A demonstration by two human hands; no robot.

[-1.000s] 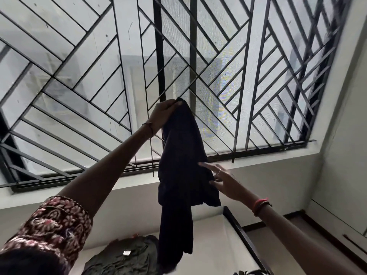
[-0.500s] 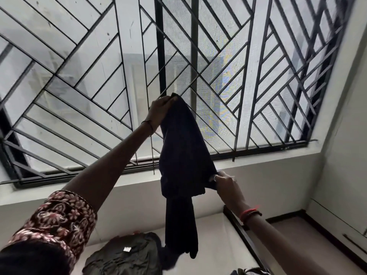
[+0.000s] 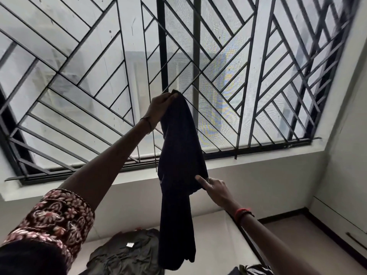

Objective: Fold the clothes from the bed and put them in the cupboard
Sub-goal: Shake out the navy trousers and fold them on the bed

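Note:
A dark navy garment [image 3: 179, 155] hangs lengthwise in front of the window. My left hand [image 3: 159, 108] is raised high and pinches its top end. Lower down, my right hand [image 3: 213, 188] grips the garment's right edge at mid-height, thumb lying on the cloth. The garment's lower part dangles free above the bed [image 3: 214, 241]. On the bed below lies a crumpled dark grey-green garment [image 3: 127, 253] with a small white label showing.
A large window with a black diagonal grille [image 3: 248, 86] fills the wall behind, with a white sill under it. The bed's dark frame edge [image 3: 248, 239] runs on the right. A white cabinet front [image 3: 341, 221] stands at far right. More dark clothes [image 3: 252, 269] lie at the bottom.
The garment stays held up by my left hand. My right hand went from open and touching the cloth to closing on its right edge, then slid slightly lower.

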